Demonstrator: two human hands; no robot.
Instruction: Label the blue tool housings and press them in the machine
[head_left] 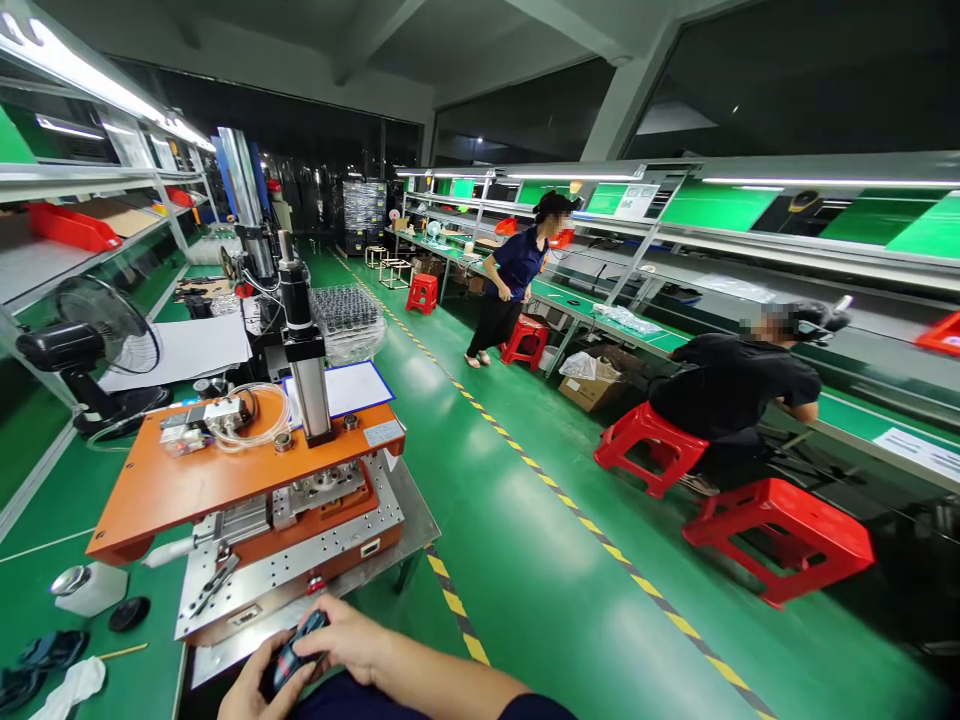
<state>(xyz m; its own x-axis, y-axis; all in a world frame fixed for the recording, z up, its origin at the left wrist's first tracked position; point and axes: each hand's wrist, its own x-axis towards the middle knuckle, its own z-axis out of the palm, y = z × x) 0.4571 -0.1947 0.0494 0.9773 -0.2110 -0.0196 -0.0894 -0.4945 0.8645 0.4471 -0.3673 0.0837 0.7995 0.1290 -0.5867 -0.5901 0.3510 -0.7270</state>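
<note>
Low in the view, my two hands meet around a small dark blue-black device (310,630) with a reddish patch; its exact kind I cannot make out. My left hand (251,688) wraps it from the left and below, partly cut off by the frame's bottom edge. From the right, my right hand (349,637) grips its upper end with the fingers closed. Just beyond the hands stands an orange pneumatic press (225,470) on a drilled metal base, with a red button (315,582) on its front close to my fingers.
A white bottle (91,588), a round black lid (129,613) and a white cloth (71,690) lie on the green bench at left, near a black fan (105,340). Across the aisle, one person stands and another sits by red stools (780,530).
</note>
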